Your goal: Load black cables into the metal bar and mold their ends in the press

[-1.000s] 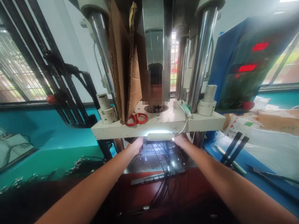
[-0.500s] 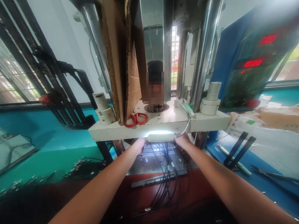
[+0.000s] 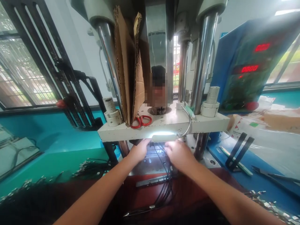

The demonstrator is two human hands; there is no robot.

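Observation:
Under the upper plate of a press, my left hand [image 3: 140, 149] reaches in from the left, its fingertips hidden by the plate and the lamp. My right hand [image 3: 178, 153] is at the other side with fingers curled, close beside thin black cables [image 3: 161, 155]; whatever is in its fingers is hidden. The cables run from the lit metal bed [image 3: 150, 165] down toward me. Below the bed lies a flat metal bar [image 3: 150, 182], with cables crossing its right end. A white lamp [image 3: 164, 138] on a bendy neck shines between my hands.
The white press plate [image 3: 164, 126] spans above my hands, carrying red-handled scissors [image 3: 142, 121] and cardboard [image 3: 138, 84]. Pliers [image 3: 269, 175] and a black two-pronged stand [image 3: 237, 153] are on the right. Cable bundles [image 3: 90, 167] lie left. A blue control box [image 3: 246, 68] shows red digits.
My right hand has moved left and toward me, out from beneath the plate's edge, to beside the cables. My left hand stays near the lamp's left end. The view has shifted slightly.

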